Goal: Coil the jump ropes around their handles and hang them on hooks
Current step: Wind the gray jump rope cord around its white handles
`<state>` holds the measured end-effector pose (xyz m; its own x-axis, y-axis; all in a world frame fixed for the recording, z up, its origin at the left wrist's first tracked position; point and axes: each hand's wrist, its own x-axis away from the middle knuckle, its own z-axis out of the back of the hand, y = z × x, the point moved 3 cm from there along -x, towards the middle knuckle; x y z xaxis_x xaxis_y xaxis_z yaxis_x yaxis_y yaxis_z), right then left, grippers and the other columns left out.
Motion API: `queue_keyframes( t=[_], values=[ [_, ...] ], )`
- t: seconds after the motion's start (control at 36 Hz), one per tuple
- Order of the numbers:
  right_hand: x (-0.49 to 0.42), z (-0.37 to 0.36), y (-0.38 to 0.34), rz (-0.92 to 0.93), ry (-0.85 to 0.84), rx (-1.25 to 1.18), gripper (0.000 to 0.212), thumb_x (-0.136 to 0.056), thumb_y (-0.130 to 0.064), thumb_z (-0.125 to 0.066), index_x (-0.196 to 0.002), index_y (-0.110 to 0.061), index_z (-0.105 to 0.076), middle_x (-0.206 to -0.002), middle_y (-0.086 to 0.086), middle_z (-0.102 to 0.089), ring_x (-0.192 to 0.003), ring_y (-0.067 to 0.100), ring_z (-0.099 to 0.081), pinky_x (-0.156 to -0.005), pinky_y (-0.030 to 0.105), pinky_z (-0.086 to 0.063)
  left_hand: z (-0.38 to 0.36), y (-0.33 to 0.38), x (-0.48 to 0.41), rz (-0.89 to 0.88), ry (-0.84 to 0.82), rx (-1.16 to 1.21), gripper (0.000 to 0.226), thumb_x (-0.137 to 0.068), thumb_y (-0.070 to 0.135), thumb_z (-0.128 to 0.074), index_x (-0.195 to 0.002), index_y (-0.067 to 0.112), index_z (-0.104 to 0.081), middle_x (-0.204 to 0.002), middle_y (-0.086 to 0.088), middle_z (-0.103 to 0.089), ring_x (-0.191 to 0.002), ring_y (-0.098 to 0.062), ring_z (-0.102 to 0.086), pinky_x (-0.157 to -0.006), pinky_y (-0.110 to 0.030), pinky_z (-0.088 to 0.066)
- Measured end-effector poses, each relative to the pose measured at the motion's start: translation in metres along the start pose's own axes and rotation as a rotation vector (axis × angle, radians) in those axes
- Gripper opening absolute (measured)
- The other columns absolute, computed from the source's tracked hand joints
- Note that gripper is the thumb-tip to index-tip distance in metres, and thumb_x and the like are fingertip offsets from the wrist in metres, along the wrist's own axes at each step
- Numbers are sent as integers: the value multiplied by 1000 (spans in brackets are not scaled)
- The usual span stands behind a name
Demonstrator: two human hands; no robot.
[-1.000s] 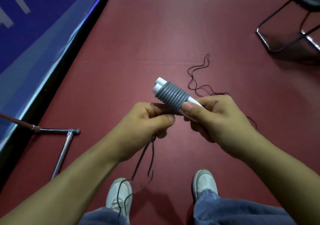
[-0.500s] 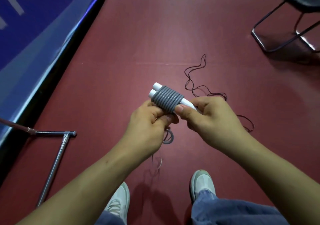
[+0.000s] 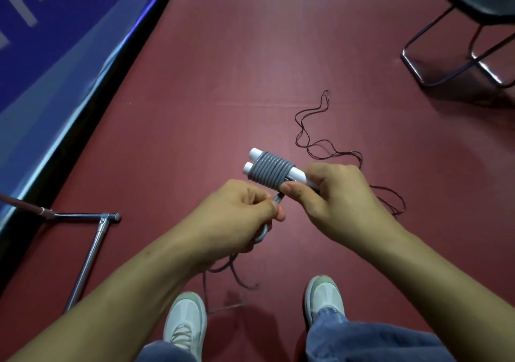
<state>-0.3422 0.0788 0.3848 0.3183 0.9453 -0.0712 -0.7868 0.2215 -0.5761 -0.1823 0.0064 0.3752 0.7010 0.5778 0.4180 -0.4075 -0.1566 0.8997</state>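
At the bottom are two white shoes (image 3: 185, 322) and blue jeans (image 3: 362, 342) on a red floor (image 3: 223, 55). A thin dark cord (image 3: 223, 267) hangs under the left hand (image 3: 237, 219), down near the shoes.

The left hand is just above that. Its thumb and fingers are pinched tight on the loose end of the grey rope (image 3: 269, 173). A small loop of the same rope pokes out below this hand.

The right hand (image 3: 334, 194) is just beside the left one. Its fingers are curled round two white handles (image 3: 255, 154), which lie side by side. Its thumb presses on the near edge of the coil. The grey rope is wound many times round both handles in neat rings, up in the air between the hands. The white tips stick out past the coil.

On the floor past the hands, more thin dark cord lies in wiggly lines. A metal pole (image 3: 92, 250) is on the left. A black chair (image 3: 473, 27) stands far off on the right. A blue board (image 3: 41, 55) runs along the far left.
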Motion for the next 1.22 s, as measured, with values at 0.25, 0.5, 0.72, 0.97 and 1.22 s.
queue_keyframes(
  t=[0.25, 0.5, 0.72, 0.97, 1.22],
  values=[
    [2, -5, -19, -63, -263, 259, 45, -101, -56, -47, -72, -25, -33, -70, -4, -47, -57, 15, -43, -48, 33, -25, 3, 0, 4, 99, 51, 31, 22, -90, 1, -50, -74, 5, -64, -51, -6, -39, -40, -15, -28, -43, -20, -21],
    [16, -1, -36, 22, -315, 295, 34, -91, -53, -48, -76, -28, -32, -71, -6, -49, -58, 11, -44, -49, 30, -26, 8, 6, 6, 171, 28, 76, 22, -89, 10, -49, -70, 5, -61, -48, -9, -47, -34, -18, -36, -40, -18, -23],
    [18, -19, -37, 10, -407, 351, 46, -99, -63, -39, -75, -23, -37, -68, -4, -45, -55, 17, -40, -48, 31, -23, 12, 9, 7, 260, -53, 30, 35, -93, 23, -43, -65, 8, -56, -48, -14, -50, -35, -23, -42, -39, -23, -38],
    [29, -27, -39, -13, -560, 175, 54, -94, -59, -54, -73, -10, -46, -63, -1, -48, -54, 22, -42, -51, 34, -33, 43, 12, -9, 70, 57, -11, 66, -85, 73, -56, -58, 13, -58, -43, 1, -37, -41, -18, -29, -46, -26, -26],
    [29, -22, -47, 54, -627, -144, 55, -92, -50, -66, -65, -13, -37, -59, -6, -28, -53, 12, -26, -53, 39, -27, 54, 12, -8, -281, -119, -170, 34, -86, 31, -77, -119, 30, -74, -78, 10, -65, -76, -6, -55, -77, -33, -46]
  ],
)
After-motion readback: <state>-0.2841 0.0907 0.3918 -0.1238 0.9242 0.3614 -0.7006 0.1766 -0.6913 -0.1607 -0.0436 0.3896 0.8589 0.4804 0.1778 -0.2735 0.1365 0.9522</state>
